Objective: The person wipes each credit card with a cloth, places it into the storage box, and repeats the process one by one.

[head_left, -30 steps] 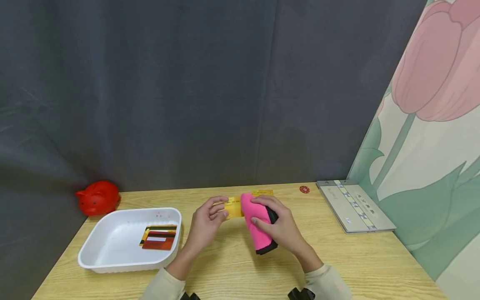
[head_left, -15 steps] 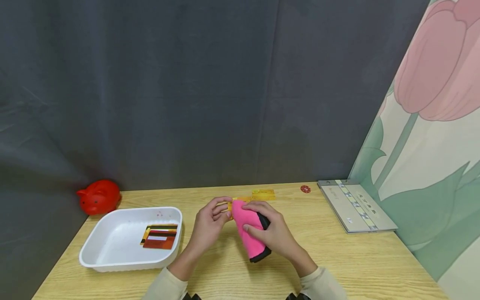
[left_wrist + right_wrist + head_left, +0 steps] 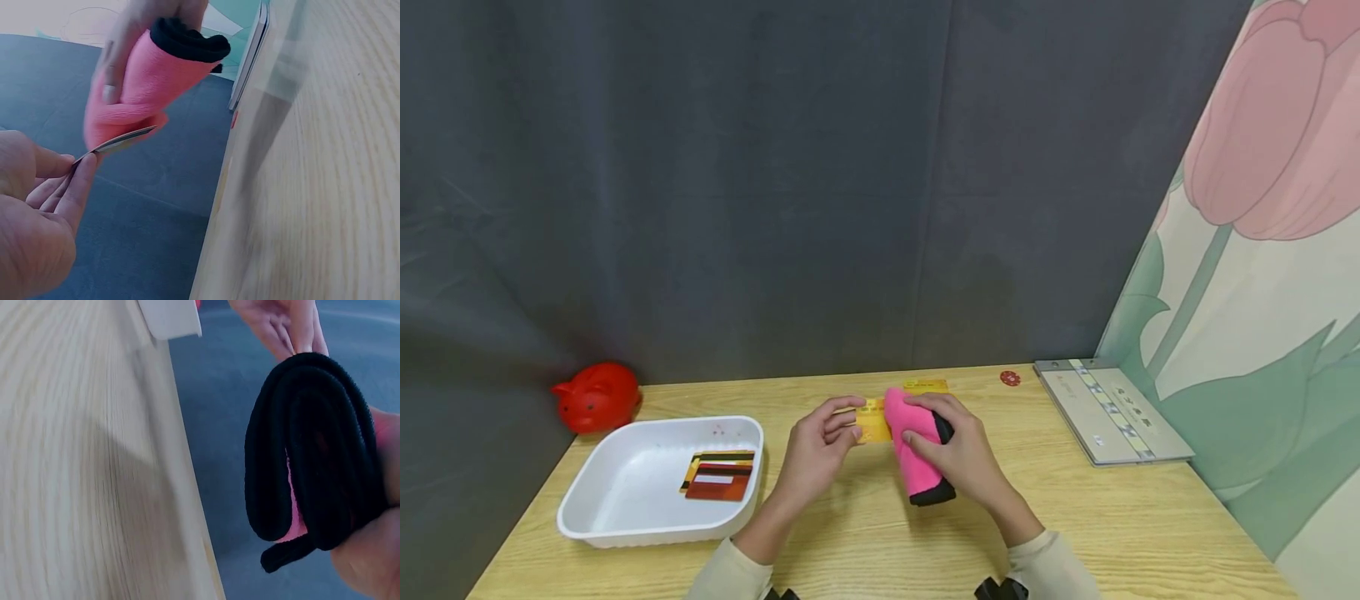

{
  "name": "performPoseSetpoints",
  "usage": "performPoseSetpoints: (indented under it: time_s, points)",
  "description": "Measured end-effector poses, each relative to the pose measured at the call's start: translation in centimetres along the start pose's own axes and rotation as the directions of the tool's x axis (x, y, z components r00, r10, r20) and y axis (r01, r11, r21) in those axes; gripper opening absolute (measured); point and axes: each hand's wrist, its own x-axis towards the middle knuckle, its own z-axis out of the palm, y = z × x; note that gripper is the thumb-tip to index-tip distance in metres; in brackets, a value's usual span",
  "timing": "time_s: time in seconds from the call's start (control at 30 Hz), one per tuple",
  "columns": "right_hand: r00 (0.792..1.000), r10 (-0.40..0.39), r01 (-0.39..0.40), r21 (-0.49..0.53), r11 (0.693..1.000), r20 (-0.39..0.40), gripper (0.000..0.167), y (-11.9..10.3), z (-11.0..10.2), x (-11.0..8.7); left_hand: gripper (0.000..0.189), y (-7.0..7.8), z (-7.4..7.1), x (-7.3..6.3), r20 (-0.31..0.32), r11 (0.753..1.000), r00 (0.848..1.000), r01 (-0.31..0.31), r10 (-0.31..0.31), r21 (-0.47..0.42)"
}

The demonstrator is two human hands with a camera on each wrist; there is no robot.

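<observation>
On the wooden table (image 3: 880, 554) stands a white tray (image 3: 625, 492); above the table, the right hand (image 3: 961, 450) grips a folded pink cloth (image 3: 916, 471), and the left hand (image 3: 818, 442) pinches a yellow card (image 3: 872, 423), its far end seemingly touching the cloth. A red disc (image 3: 1011, 378) lies farther back.

Both forearms (image 3: 1017, 515) are angled forward and inward, bared beyond cream fabric sleeves (image 3: 730, 573). Bare left hand (image 3: 812, 446) is held with thumb (image 3: 848, 435) and fingers (image 3: 841, 403) set in pinch, fingers bent. Bare right hand (image 3: 961, 446) is held opposite, thumb spread from fingers, all curled in grip. Hands are held near each other, apart.
</observation>
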Motion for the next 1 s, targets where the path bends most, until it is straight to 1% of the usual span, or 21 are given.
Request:
performPoseSetpoints:
  time_s: [0.07,0.13,0.3,0.53,0.73,0.87,1.0]
  points:
    - [0.999,0.038,-0.038,0.003,0.999,-0.023,0.045,0.4,-0.4,0.2,0.034,0.0,-0.2,0.0,-0.009,1.0,1.0,-0.006,0.006,-0.004]
    - [0.996,0.075,-0.075,0.004,0.997,-0.046,0.046,0.7,-0.7,0.4,0.034,0.0,-0.3,0.0,-0.025,1.0,1.0,0.001,-0.001,-0.011]
    - [0.989,0.128,-0.128,0.01,0.992,-0.076,0.047,1.2,-1.4,0.6,0.031,0.1,-0.9,0.1,-0.065,0.998,0.997,0.04,-0.043,-0.039]
    - [0.987,0.144,-0.14,0.059,0.988,-0.066,0.046,1.4,-2.7,0.7,0.029,0.4,-1.3,0.3,-0.089,0.998,0.995,0.033,-0.037,-0.053]
    - [0.985,0.165,-0.161,0.07,0.985,-0.056,0.046,1.2,-3.3,0.6,0.03,0.9,-1.5,0.4,-0.126,0.995,0.989,0.063,-0.072,-0.073]
    - [0.986,0.156,-0.152,0.085,0.985,-0.053,0.046,1.2,-3.5,0.7,0.027,1.0,-1.7,0.4,-0.143,0.994,0.985,0.091,-0.098,-0.054]
    - [0.989,0.139,-0.133,0.105,0.986,-0.05,0.047,1.3,-3.6,0.7,0.023,1.0,-1.9,0.4,-0.14,0.994,0.985,0.102,-0.105,-0.026]
